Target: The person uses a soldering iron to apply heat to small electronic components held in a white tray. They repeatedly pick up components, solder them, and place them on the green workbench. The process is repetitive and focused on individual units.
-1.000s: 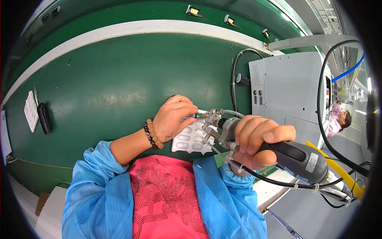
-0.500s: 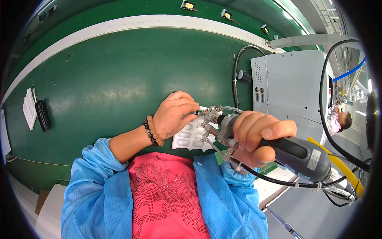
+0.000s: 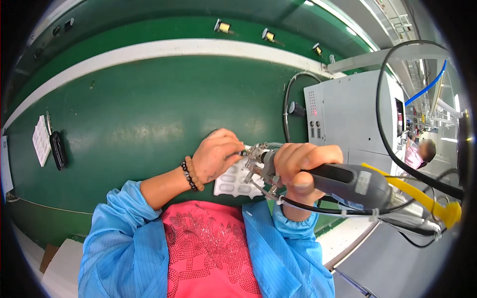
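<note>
My right hand [image 3: 305, 171] is wrapped round a hand-held grey and black tool [image 3: 365, 186] with a metal nozzle, thin tubes and a black cable. The nozzle end points left, close to the fingertips of my left hand [image 3: 216, 153]. My left fingers are pinched together at the far edge of a white moulded tray [image 3: 233, 183] with oval pockets. Whatever they hold is too small and too hidden to name. The tool's metal fittings cover the tray's right side.
A light grey machine box [image 3: 348, 111] stands at the right of the green bench [image 3: 134, 99], with a black cable [image 3: 286, 107] beside it. At far left lie a black case [image 3: 58, 150] and another white tray [image 3: 41, 141]. Someone in pink [image 3: 413, 154] is at far right.
The whole view has shifted slightly. My right hand has brought the tool a little left, nearer my left fingertips. Red light now shows in the machine's vents. My left hand stays pinched.
</note>
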{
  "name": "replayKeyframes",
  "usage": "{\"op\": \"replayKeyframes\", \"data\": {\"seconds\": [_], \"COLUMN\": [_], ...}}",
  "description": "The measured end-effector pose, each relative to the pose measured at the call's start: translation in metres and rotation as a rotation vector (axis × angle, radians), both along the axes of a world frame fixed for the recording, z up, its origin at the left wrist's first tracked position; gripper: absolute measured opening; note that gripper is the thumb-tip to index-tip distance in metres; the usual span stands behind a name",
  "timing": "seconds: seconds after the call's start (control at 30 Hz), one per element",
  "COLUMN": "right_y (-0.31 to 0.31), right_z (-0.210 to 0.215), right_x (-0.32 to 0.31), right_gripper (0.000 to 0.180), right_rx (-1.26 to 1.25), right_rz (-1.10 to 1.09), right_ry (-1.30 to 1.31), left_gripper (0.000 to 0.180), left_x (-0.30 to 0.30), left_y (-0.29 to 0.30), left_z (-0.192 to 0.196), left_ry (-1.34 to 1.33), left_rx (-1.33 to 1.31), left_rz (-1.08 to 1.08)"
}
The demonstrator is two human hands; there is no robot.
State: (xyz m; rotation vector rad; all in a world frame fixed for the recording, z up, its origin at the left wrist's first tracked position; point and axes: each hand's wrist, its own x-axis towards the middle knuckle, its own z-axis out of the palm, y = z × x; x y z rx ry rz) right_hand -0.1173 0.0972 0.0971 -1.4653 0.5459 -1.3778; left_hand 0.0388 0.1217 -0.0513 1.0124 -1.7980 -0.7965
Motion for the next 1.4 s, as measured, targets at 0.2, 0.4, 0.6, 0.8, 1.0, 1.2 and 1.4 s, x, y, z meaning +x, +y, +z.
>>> {"op": "replayKeyframes", "data": {"seconds": [0.2, 0.4, 0.6, 0.8, 1.0, 1.2, 1.4], "right_y": [0.007, 0.034, 0.05, 0.051, 0.045, 0.038, 0.037], "right_z": [0.03, 0.071, 0.06, 0.053, 0.046, 0.04, 0.035], "right_x": [-0.031, -0.066, -0.075, -0.076, -0.082, -0.082, -0.083], "right_gripper": [0.037, 0.038, 0.038, 0.038, 0.037, 0.038, 0.04], "right_rx": [-0.147, -0.399, -0.359, -0.316, -0.298, -0.279, -0.276], "right_rz": [-0.015, -0.081, -0.191, -0.183, -0.148, -0.159, -0.157], "right_ry": [-0.228, -0.237, -0.225, -0.208, -0.191, -0.188, -0.196], "left_gripper": [0.024, 0.025, 0.027, 0.026, 0.031, 0.04, 0.041], "left_x": [-0.004, 0.005, 0.062, 0.166, 0.172, 0.137, 0.146], "left_y": [-0.003, -0.006, -0.063, -0.173, -0.221, -0.248, -0.285], "left_z": [0.002, 0.027, 0.061, 0.047, 0.035, 0.0, -0.012], "left_ry": [-0.037, -0.064, -0.016, -0.224, -0.546, -0.554, -0.63], "left_rx": [0.001, -0.021, 0.233, 0.128, -0.305, -0.296, -0.19], "left_rz": [-0.016, 0.077, 0.127, 0.668, 0.682, 0.184, 0.289]}}
